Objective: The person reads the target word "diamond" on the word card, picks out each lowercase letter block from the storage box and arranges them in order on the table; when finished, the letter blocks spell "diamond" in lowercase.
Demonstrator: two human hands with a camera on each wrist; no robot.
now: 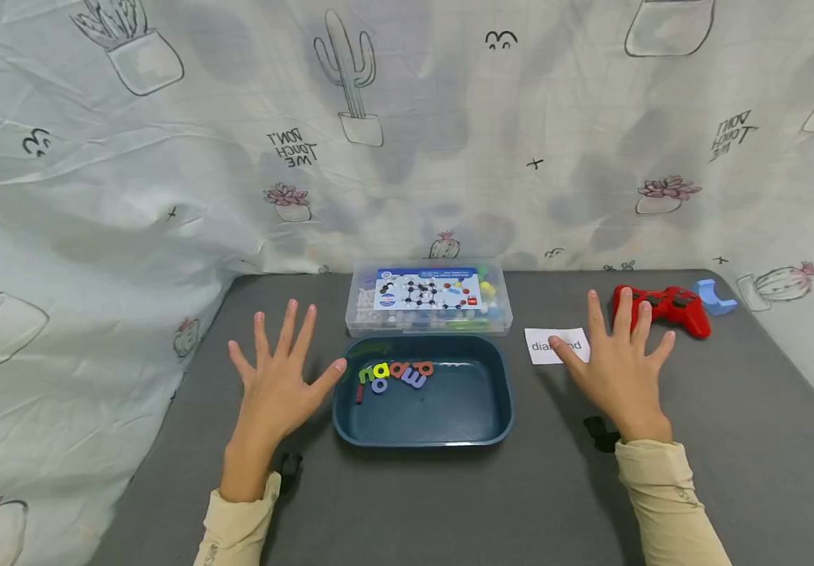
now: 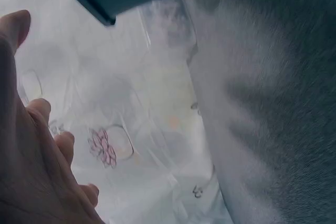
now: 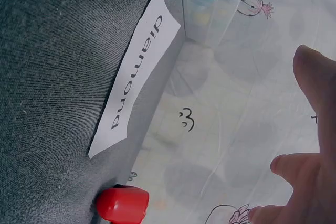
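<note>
My left hand [image 1: 275, 393] hovers with spread fingers at the left of a dark blue tray [image 1: 449, 413], thumb tip overlapping the tray's rim in the head view. Several colourful letters lie in the tray's upper left, among them a yellow letter [image 1: 381, 370], a green n [image 1: 366, 376], a purple m [image 1: 414, 378] and a purple o [image 1: 379, 386]. On the right, my right hand [image 1: 622, 377] is also spread, holding nothing. Its thumb partly covers a white paper card [image 1: 541, 346] in the head view; the right wrist view shows "diamond" printed on that card [image 3: 134, 72].
Behind the tray stands a clear plastic box [image 1: 428, 318] with a molecular model label. A red game controller [image 1: 683, 309] lies beyond the right hand, beside a light blue plastic piece [image 1: 714, 299]. A cactus-print cloth [image 1: 407, 181] hangs behind the grey table [image 1: 414, 503].
</note>
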